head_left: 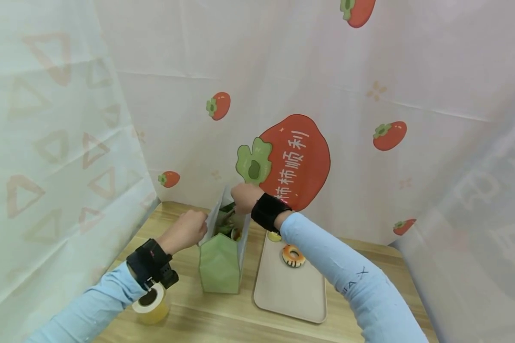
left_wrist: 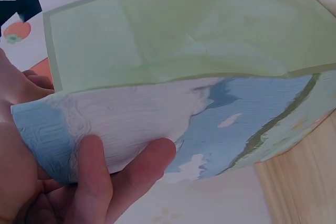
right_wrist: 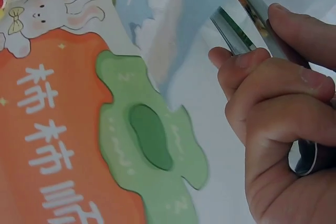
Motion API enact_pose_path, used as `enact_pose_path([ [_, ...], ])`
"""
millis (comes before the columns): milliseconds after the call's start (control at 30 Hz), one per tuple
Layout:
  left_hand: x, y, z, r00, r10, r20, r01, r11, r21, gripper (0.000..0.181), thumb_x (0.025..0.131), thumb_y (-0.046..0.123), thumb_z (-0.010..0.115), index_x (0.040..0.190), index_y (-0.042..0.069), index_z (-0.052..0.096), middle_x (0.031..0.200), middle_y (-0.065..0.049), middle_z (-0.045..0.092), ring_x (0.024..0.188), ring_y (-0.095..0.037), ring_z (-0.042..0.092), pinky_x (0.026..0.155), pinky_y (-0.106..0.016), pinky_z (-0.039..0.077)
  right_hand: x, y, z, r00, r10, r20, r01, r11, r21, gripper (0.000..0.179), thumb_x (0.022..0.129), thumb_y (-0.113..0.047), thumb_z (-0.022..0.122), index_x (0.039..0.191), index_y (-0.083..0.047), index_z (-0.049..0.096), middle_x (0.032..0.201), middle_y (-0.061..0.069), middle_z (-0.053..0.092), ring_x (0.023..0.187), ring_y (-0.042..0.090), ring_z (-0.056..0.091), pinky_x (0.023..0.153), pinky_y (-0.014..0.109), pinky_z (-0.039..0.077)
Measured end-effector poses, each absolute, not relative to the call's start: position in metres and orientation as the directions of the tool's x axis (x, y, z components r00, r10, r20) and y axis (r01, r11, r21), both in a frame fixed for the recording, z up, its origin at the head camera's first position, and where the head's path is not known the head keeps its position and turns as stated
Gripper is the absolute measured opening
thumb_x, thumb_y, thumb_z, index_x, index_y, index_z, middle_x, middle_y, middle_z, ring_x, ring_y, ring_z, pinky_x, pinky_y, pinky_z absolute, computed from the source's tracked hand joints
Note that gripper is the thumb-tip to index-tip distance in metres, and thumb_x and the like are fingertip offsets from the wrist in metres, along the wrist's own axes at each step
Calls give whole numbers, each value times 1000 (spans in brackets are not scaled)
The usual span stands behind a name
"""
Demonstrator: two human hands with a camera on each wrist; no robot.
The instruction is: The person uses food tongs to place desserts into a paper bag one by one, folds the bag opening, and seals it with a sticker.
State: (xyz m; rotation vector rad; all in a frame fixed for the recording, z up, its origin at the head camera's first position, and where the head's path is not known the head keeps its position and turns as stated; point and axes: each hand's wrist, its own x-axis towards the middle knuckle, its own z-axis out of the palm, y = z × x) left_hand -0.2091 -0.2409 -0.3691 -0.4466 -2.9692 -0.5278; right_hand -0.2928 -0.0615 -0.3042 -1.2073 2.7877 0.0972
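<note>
Gripping hands (head_left: 189, 229) (head_left: 246, 196), bag (head_left: 219, 267) left, tongs (right_wrist: 262, 24) right

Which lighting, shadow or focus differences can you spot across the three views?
Head view: bright, the tape casting a soft shadow on the table; left wrist view: dimmer, deep shade within the left hand; right wrist view: dim too, the printed fruit fairly sharp.
</note>
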Motion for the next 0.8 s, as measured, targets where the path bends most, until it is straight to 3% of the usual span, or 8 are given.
enact_pose_path([
  [267,-206,-241,-368,-955,261,140,294,893,341,21,90,-3,51,73,4,59,60,-2,51,50,-13,48,50,-26,39,-301,-58,-322,-691,-699,-185,-697,712,-86,41,93,-2,59,63,-15,33,59,-3,24,55,12,26,55,26,26],
  [433,-207,-242,-369,-948,274,162,313,893,325,21,90,-4,51,71,4,57,60,-2,48,52,-13,45,50,-26,38,-300,-37,-308,-674,-717,-178,-706,696,-129,25,92,-7,63,75,-12,45,68,-2,33,61,13,30,60,27,28],
  [533,-208,-242,-368,-946,271,178,316,894,318,20,89,-4,52,71,4,57,61,-1,48,53,-14,46,51,-27,38,-291,-13,-290,-698,-701,-146,-681,713,-166,14,92,-13,67,83,-8,56,68,-2,37,61,13,34,59,26,29],
  [633,-209,-242,-367,-944,270,188,318,896,310,20,88,-3,53,70,4,57,61,-1,48,54,-14,46,52,-28,38,-277,17,-275,-730,-678,-83,-649,727,-224,15,93,-19,68,88,-7,63,66,-3,39,60,12,36,58,25,31],
  [700,-209,-243,-367,-944,273,186,320,896,307,20,88,-3,53,70,4,57,61,-1,49,55,-15,47,53,-29,39,-267,39,-270,-747,-665,-17,-634,719,-284,15,93,-20,68,95,-5,67,68,-1,49,59,12,43,59,26,36],
  [800,-208,-243,-367,-945,273,178,317,896,311,20,88,-3,53,69,4,56,61,-2,49,55,-15,47,53,-29,39,-251,73,-271,-765,-638,89,-620,693,-368,27,94,-21,68,113,-2,65,90,6,66,72,16,57,70,31,50],
])
